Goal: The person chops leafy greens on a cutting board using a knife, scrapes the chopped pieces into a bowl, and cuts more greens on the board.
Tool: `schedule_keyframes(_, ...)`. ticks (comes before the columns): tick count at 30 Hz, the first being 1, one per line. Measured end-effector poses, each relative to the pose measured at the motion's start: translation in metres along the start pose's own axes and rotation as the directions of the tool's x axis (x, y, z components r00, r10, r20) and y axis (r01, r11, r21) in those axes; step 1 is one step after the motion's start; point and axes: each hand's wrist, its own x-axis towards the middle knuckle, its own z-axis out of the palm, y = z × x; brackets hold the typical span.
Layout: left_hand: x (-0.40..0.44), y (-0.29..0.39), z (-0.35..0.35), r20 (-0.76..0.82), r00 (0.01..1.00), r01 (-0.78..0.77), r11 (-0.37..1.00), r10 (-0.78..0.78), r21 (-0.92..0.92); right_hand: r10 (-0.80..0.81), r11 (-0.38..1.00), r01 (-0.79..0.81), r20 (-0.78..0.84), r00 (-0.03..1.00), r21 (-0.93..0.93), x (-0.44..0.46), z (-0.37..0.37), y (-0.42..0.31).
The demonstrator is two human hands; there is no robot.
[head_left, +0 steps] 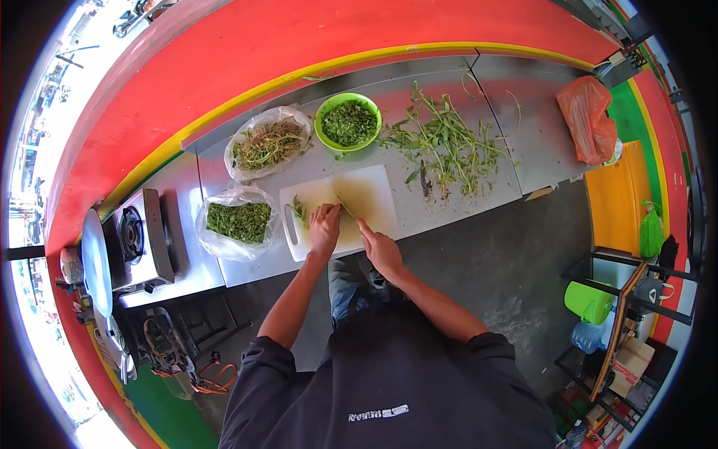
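Observation:
On a white cutting board (pixel 378 179), my left hand (pixel 324 228) presses down with curled fingers on some leafy green stems (pixel 299 210), whose ends stick out to its left. My right hand (pixel 383 251) is closed around the handle of a knife (pixel 346 206). The blade lies close beside my left fingertips. Behind the board stands a lime-green bowl (pixel 321 135) of chopped greens. Left of the board, a clear plastic bag (pixel 209 243) holds more chopped greens, and another plastic bag (pixel 303 120) contains stems and roots. Loose leafy stalks (pixel 456 146) lie spread to the right.
The metal counter (pixel 538 142) runs along a red wall (pixel 359 34). A gas stove (pixel 146 239) stands at the left end. An orange plastic bag (pixel 585 120) sits at the right end. Shelving with a green bucket (pixel 588 301) and boxes is at lower right.

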Motion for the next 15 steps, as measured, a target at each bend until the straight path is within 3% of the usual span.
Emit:
schedule_keyframes(6, -0.001, -0.002, 0.001, 0.034, 0.999, 0.015, 0.999, -0.016, 0.033, -0.015, 1.0, 0.014, -0.061, 0.998, -0.017, 0.006, 0.002, -0.007)
schedule_keyframes(9, -0.004, -0.004, 0.004, -0.008, 1.0, 0.001, 1.0, -0.001, 0.016, 0.016, 0.999, -0.016, -0.004, 1.0, 0.028, -0.001, -0.002, -0.004)
schedule_keyframes(11, -0.003, -0.002, 0.002, 0.033, 0.999, 0.013, 0.999, -0.014, 0.044, 0.016, 0.999, -0.016, 0.018, 1.0, -0.037, 0.004, -0.002, -0.003)
schedule_keyframes(15, -0.002, 0.002, -0.004, 0.039, 0.999, 0.027, 0.999, -0.029, 0.044, -0.013, 1.0, 0.012, -0.023, 1.0, -0.009, 0.011, 0.004, -0.002)
